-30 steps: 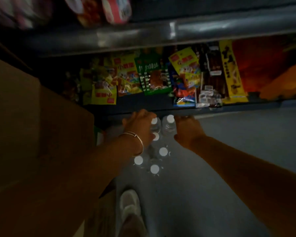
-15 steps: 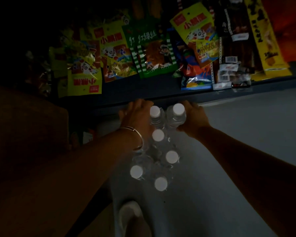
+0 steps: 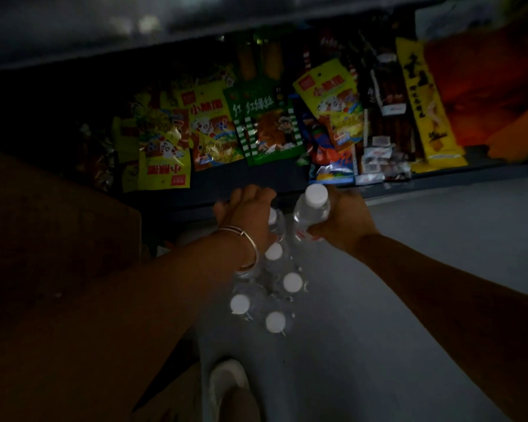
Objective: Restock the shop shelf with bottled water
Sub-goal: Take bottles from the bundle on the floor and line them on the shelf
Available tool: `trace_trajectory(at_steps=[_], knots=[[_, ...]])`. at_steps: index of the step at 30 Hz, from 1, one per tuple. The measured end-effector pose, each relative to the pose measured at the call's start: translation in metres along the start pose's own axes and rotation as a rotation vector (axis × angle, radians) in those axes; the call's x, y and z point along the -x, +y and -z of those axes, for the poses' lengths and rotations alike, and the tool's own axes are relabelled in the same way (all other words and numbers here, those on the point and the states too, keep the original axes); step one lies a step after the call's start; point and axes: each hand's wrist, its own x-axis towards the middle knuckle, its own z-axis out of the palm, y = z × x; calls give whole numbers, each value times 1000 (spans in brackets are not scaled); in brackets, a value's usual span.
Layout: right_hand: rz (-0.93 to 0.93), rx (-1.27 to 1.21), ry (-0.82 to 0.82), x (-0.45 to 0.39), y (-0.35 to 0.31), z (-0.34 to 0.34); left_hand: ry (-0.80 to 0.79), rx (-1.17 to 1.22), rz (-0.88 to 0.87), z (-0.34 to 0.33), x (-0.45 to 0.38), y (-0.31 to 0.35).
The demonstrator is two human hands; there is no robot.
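Observation:
A cluster of clear water bottles with white caps (image 3: 275,287) stands on the grey floor below the lowest shelf. My right hand (image 3: 343,219) grips one water bottle (image 3: 312,208) by its body, and that bottle stands higher than the rest, tilted toward the shelf. My left hand (image 3: 250,213), with a silver bracelet at the wrist, is curled round a second bottle (image 3: 275,222) at the far end of the cluster; most of that bottle is hidden behind the fingers.
The dark shelf edge (image 3: 256,181) runs just beyond my hands, with bright snack packets (image 3: 265,129) above it. A brown cardboard box (image 3: 55,233) fills the left side. My white shoe (image 3: 226,382) is near the bottom. Grey floor (image 3: 439,254) lies to the right.
My right hand has closed round a bottle and raised it above the cluster. My left hand stays on the neighbouring bottle. The camera view has tilted up a little.

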Motion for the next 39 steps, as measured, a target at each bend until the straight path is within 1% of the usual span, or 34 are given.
trace_trajectory(at_steps=[4,7,11,14,17,18,20,23,27,30,33,36,39], knots=[[112,-104,31,28,-40,72,-35,1,-27,61,33,28],[211,-81,2,53,-84,135,-32,42,-34,118,63,44],[338,-145,-3,88,-147,222,67,38,-121,213,117,64],[414,-135,-6,110,-195,284,78,-22,-107,283,160,71],[499,-165,11,134,-243,344,68,50,-63,350,198,74],[527,-177,9,143,-261,365,59,25,-39,373,213,77],[583,-169,7,156,-295,406,82,-40,-18,418,243,77],[651,-134,28,177,-348,466,106,8,-65,481,283,78],[738,-153,78,204,-421,536,141,-36,-125,570,342,83],[798,-210,125,224,-476,587,186,-22,-72,639,381,82],[853,-230,193,239,-527,633,246,19,-46,700,411,70],[891,-255,246,250,-579,673,336,132,-29,758,437,55],[922,-310,262,255,-632,706,382,151,-73,812,463,43]])
